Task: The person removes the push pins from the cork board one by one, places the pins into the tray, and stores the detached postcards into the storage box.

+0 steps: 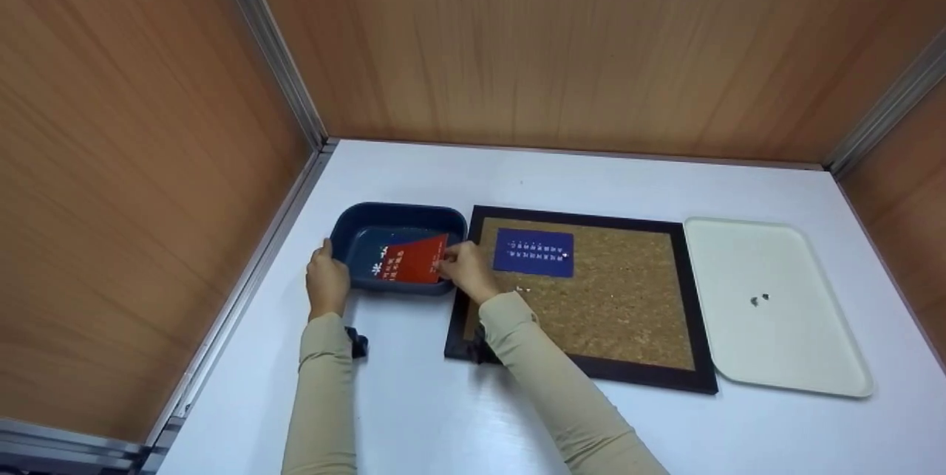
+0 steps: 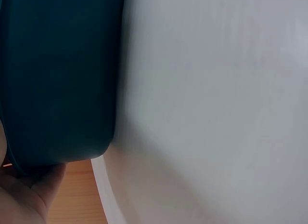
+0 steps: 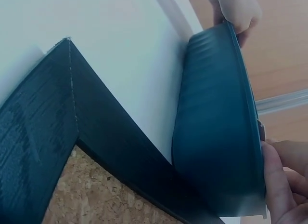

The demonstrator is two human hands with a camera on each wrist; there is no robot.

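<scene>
My left hand (image 1: 327, 283) grips the left rim of a dark blue plastic basin (image 1: 347, 235), thumb and fingers on either side of the wall. In the left wrist view, part of that hand (image 2: 24, 197) shows at the basin's corner. A red card (image 1: 415, 261) with white printed characters lies tilted inside the basin opening. At its right edge, my right hand (image 1: 467, 268) pinches the card. Just right of this hand, a blue card (image 1: 533, 252) with white characters lies on the cork board (image 1: 621, 305), with a small shiny spot near its right edge.
The cork board's dark frame (image 1: 584, 218) stands close beside the basin. Further right is a cream tray (image 1: 783, 342) holding small dark bits (image 1: 754, 301). Tiny whitish bits (image 1: 522, 289) lie on the cork. Wooden panels (image 1: 576, 46) enclose the white table (image 1: 414, 386).
</scene>
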